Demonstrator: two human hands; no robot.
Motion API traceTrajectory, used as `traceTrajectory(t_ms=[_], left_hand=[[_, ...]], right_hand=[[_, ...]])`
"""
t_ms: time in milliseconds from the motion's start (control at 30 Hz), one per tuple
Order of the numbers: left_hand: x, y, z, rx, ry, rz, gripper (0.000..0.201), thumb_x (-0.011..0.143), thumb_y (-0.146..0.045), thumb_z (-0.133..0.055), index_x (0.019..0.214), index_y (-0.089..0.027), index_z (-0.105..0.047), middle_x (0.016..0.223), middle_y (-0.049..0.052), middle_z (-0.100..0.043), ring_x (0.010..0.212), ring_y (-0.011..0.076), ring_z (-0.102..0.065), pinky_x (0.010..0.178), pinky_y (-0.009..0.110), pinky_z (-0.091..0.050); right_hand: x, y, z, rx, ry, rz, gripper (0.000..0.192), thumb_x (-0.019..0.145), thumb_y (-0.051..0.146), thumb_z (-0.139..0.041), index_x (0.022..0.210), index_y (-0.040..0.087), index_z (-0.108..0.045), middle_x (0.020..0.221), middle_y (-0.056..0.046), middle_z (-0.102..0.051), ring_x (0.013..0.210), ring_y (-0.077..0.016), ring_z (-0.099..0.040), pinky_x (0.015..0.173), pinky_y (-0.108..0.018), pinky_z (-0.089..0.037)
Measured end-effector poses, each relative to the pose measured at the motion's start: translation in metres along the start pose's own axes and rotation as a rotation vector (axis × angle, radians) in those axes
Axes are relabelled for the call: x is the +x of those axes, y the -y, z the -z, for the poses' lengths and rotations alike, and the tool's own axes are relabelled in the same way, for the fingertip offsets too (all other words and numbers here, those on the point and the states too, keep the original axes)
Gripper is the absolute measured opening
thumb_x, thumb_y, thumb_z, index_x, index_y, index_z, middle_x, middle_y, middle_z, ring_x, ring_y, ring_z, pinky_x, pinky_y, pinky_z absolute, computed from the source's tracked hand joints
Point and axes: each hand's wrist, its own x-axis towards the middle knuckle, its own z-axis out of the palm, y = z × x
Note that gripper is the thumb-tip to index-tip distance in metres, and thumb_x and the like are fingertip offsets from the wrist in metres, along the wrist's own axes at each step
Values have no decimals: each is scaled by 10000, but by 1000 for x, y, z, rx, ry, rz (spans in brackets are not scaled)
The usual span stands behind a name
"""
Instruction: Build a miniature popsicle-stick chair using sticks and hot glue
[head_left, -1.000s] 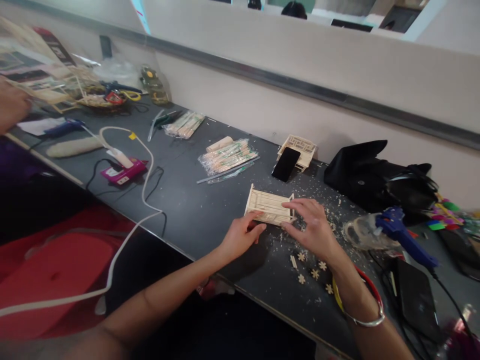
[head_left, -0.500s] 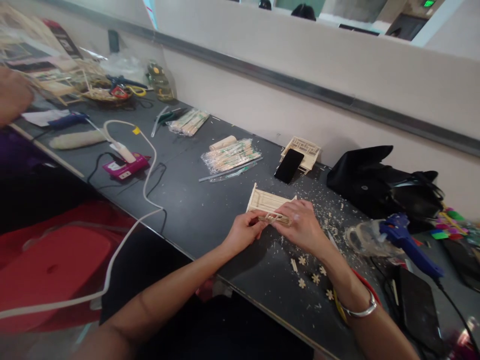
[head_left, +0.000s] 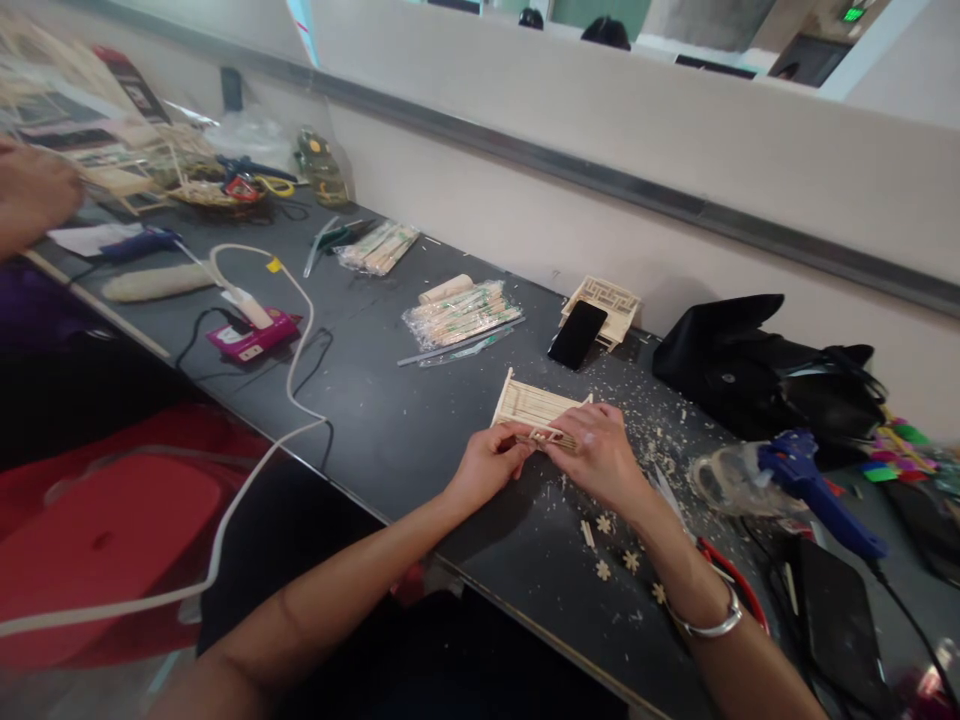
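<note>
A small model made of thin wooden sticks [head_left: 534, 404] stands on the dark table in front of me. My left hand [head_left: 491, 465] pinches the left part of its near edge, thumb and fingers together. Across the near right side, my right hand [head_left: 596, 450] closes on the same stick model, its fingers hiding that corner. Several small wooden flower shapes [head_left: 631, 561] and two short sticks [head_left: 587, 534] lie below my right hand. Scissors [head_left: 670, 498] with red handles rest partly under my right forearm.
Wood shavings cover the table to the right. A blue glue gun [head_left: 814, 485] lies on a clear jar [head_left: 727, 478]. A phone [head_left: 578, 334] leans on another stick model [head_left: 611, 300]. Bagged sticks [head_left: 461, 312], a purple power strip [head_left: 253, 335] with white cable and a co-worker's hand [head_left: 37, 195] are left.
My right forearm has shifted slightly left, showing more of the scissors and covering one flower shape. Both hands stay on the stick model. The co-worker's hand has moved slightly right.
</note>
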Motion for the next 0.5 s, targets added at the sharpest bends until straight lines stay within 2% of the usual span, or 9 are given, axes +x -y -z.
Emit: traceTrajectory(t_ms=[500], left_hand=[[-1, -3, -1, -26, -8, 53, 380, 691, -401, -740, 952, -126, -714, 409, -98, -472, 340, 49, -338, 365, 171, -243]], right_hand=[[0, 0, -1, -13, 11, -3, 106, 848, 218, -631, 746, 215, -661, 734, -16, -706, 771, -189, -598, 817, -340, -298]])
